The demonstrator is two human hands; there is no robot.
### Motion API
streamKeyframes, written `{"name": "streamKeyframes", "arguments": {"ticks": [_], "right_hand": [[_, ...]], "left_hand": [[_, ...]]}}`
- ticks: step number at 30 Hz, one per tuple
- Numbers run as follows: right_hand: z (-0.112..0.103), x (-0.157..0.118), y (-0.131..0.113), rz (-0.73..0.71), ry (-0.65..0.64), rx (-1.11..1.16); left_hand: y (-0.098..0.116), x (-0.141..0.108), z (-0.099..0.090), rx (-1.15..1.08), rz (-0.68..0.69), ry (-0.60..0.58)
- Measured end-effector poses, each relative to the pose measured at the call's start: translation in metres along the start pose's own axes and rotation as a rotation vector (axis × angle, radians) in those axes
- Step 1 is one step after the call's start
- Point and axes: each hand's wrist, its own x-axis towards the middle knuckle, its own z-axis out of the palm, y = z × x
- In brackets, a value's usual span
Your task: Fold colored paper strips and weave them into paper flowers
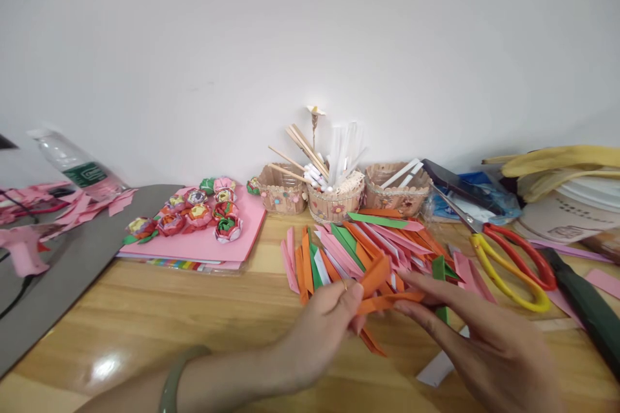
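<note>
At the front of the wooden table (174,310), both hands meet over folded orange paper (376,276). The left hand (320,335) reaches in from the lower left, its thumb and fingers pinching the paper. The right hand (489,329) comes from the lower right, thumb and fingertips closed on the paper's other end. The paper is creased into narrow, matte flaps. Behind and around it lies a loose heap of folded strips (339,245), flat and pointed, in pink, green, orange and white. Red-and-yellow scissors (518,264) rest right of the heap. Beyond it stand rough wooden baskets (334,206), one crowded with sticks. To the left, crumpled paper flowers (198,214) sit on smooth pink sheets (184,247). The heap crowds the space directly behind the fingers.
</note>
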Motion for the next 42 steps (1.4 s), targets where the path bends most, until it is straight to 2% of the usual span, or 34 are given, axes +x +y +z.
{"name": "streamKeyframes", "arguments": {"ticks": [2,4,7,9,10,12,15,17,19,24,28,32,35,39,42], "right_hand": [[-0.004,0.002,-0.001,0.023,-0.015,-0.006],[-0.010,0.005,0.001,0.088,0.019,0.016],[-0.025,0.015,0.007,0.245,0.254,-0.008],[-0.033,0.021,0.009,0.300,0.449,-0.074],[-0.035,0.023,0.009,0.310,0.477,-0.091],[-0.034,0.026,0.006,0.293,0.428,-0.073],[-0.027,0.025,0.000,0.238,0.224,0.075],[-0.022,0.024,-0.004,0.218,0.104,0.179],[-0.021,0.025,-0.005,0.197,0.044,0.222],[-0.029,0.030,-0.002,0.087,-0.001,0.220],[-0.039,0.030,0.005,0.056,-0.080,0.190],[-0.040,0.030,0.006,0.048,-0.148,0.253],[-0.037,0.032,0.001,0.075,-0.202,0.321],[-0.035,0.031,-0.003,0.135,-0.211,0.360],[-0.036,0.031,-0.002,0.157,-0.213,0.366]], "left_hand": [[0.000,0.008,-0.004,-0.045,-0.020,0.059],[-0.001,0.014,-0.010,0.003,0.004,0.122],[0.002,0.015,-0.019,0.182,0.053,0.158],[0.008,0.009,-0.021,0.346,0.132,0.084],[0.011,0.006,-0.021,0.437,0.155,0.015],[0.016,-0.001,-0.019,0.604,0.158,-0.069],[0.020,-0.006,-0.015,0.797,0.152,-0.153],[0.021,-0.006,-0.015,0.810,0.156,-0.176],[0.021,-0.004,-0.018,0.743,0.155,-0.175],[0.025,-0.004,-0.026,0.582,0.131,-0.190],[0.029,-0.006,-0.029,0.591,0.093,-0.220],[0.033,-0.007,-0.030,0.594,0.035,-0.293],[0.034,-0.006,-0.029,0.540,0.011,-0.350],[0.034,-0.005,-0.028,0.528,0.095,-0.308],[0.037,-0.006,-0.027,0.510,0.062,-0.340]]}}
